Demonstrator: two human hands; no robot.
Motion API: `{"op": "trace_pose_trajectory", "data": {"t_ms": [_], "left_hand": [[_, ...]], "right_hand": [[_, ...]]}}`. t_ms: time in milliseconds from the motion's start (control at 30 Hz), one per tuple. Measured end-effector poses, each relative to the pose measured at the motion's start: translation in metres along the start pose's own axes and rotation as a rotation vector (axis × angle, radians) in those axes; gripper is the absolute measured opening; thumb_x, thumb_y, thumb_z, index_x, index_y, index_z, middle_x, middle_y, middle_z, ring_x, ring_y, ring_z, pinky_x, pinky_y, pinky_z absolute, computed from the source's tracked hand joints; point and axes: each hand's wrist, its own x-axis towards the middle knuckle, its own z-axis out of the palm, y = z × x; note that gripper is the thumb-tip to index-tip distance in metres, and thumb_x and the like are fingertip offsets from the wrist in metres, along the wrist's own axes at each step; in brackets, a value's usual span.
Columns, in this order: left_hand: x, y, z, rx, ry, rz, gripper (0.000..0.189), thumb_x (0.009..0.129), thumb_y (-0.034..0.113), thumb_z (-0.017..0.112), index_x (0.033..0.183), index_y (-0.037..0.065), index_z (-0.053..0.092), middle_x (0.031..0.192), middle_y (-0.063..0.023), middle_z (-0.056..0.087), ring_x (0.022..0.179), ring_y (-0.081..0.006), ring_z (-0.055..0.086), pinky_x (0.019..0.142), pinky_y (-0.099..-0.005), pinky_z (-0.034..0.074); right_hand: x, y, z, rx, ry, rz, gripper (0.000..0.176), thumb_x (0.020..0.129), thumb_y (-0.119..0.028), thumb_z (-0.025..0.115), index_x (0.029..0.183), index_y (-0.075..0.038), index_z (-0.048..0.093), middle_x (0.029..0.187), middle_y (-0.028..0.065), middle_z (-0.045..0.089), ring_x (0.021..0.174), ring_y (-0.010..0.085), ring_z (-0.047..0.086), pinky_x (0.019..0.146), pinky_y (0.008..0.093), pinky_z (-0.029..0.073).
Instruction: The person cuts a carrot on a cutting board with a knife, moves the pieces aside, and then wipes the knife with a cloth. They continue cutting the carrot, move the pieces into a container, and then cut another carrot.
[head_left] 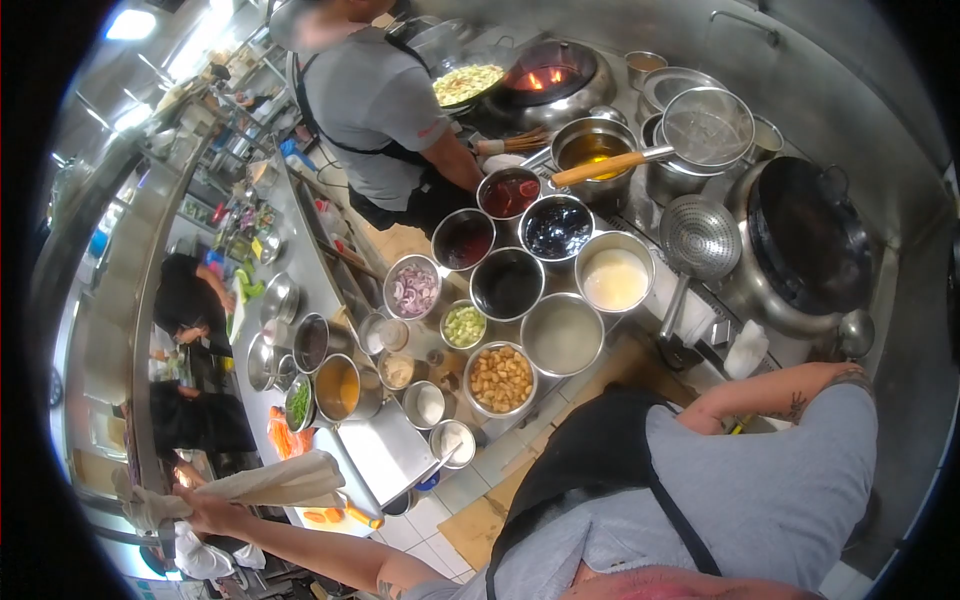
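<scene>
Stretched out to the left, my left hand [207,512] is closed around a pale beige cloth [275,480], which hangs out on both sides of the fingers. Beneath that arm are a white cutting board [345,500] with cut orange pieces and a knife with an orange-yellow handle [364,515]. My right arm [765,393] is bent, its forearm running in beside my black apron [585,460]. That hand is hidden, so its fingers and anything in them do not show.
Several metal pots of sauces and ingredients, including a pot of browned cubes [499,380], stand centrally. A wok [815,235], a perforated ladle [700,240] and a wooden-handled strainer [708,128] are at right. Another person [375,110] stands by a lit burner [545,78].
</scene>
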Motion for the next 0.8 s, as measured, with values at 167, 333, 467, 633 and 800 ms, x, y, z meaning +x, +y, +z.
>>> {"op": "trace_pose_trajectory", "data": {"t_ms": [167,333,467,633,800], "left_hand": [[0.008,-0.01,0.0,0.004,0.001,-0.038,0.06,0.1,0.036,0.067,0.138,-0.009,0.056,0.14,-0.0209,0.061,0.115,-0.033,0.065,0.098,-0.0401,0.054],[0.011,-0.014,-0.001,0.054,-0.01,0.016,0.065,0.098,0.044,0.067,0.135,-0.009,0.059,0.136,-0.0233,0.062,0.112,-0.0339,0.067,0.094,-0.0429,0.057],[0.013,-0.013,-0.001,0.091,-0.01,-0.071,0.058,0.101,0.036,0.065,0.139,-0.009,0.056,0.138,-0.0219,0.061,0.114,-0.033,0.065,0.095,-0.0405,0.055],[0.007,-0.007,0.002,0.061,0.021,-0.074,0.063,0.1,0.04,0.066,0.137,-0.01,0.056,0.137,-0.0221,0.061,0.115,-0.0334,0.065,0.095,-0.0411,0.056],[0.003,-0.001,0.003,0.105,0.033,-0.083,0.068,0.098,0.046,0.066,0.135,-0.01,0.057,0.135,-0.0222,0.063,0.115,-0.0331,0.066,0.095,-0.0414,0.056]], "right_hand": [[-0.001,-0.001,0.0,0.109,0.036,-0.006,0.057,0.094,-0.028,0.071,0.139,0.005,0.057,0.149,0.0206,0.056,0.133,0.0337,0.054,0.112,0.0418,0.043],[0.001,0.001,-0.001,0.133,0.025,0.029,0.058,0.095,-0.027,0.07,0.141,0.005,0.055,0.15,0.0207,0.054,0.134,0.0338,0.053,0.112,0.0418,0.042],[0.003,0.0,-0.005,0.086,0.002,-0.033,0.058,0.096,-0.028,0.069,0.142,0.005,0.055,0.152,0.0206,0.052,0.136,0.0349,0.051,0.114,0.0425,0.04],[-0.005,-0.022,-0.015,0.087,-0.014,0.017,0.058,0.096,-0.029,0.068,0.141,0.005,0.055,0.153,0.0206,0.052,0.137,0.0352,0.05,0.115,0.043,0.039],[-0.005,-0.018,-0.011,0.142,0.002,0.041,0.058,0.095,-0.028,0.07,0.14,0.005,0.056,0.15,0.0202,0.055,0.134,0.0345,0.052,0.113,0.0429,0.041]]}}
